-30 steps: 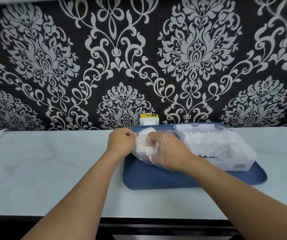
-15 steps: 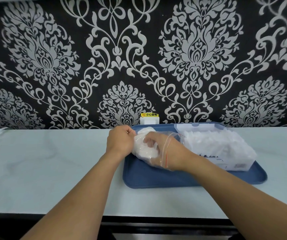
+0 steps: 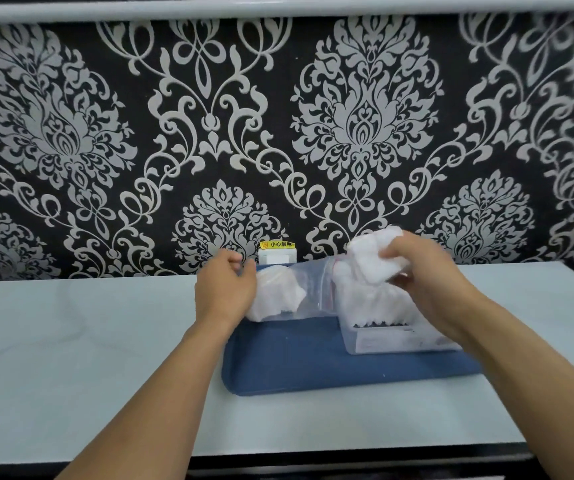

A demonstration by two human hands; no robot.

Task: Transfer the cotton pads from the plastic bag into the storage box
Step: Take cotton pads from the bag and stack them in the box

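Right now the right hand (image 3: 420,271) clutches a loose wad of cotton pads (image 3: 372,259) above the full storage box (image 3: 393,327); some could spill onto the blue tray (image 3: 296,358). Its partner, the left hand (image 3: 225,289), pinches the plastic bag (image 3: 299,289), which holds more pads.

Right hand (image 3: 427,271) hides storage box (image 3: 396,337) right end; box label print unreadable.

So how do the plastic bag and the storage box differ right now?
The clear zip-top plastic bag is soft and crumpled, lying on its side; the clear rigid storage box sits square and upright. The bag holds a small clump of white cotton pads; the box is heaped. Both rest on the blue tray.
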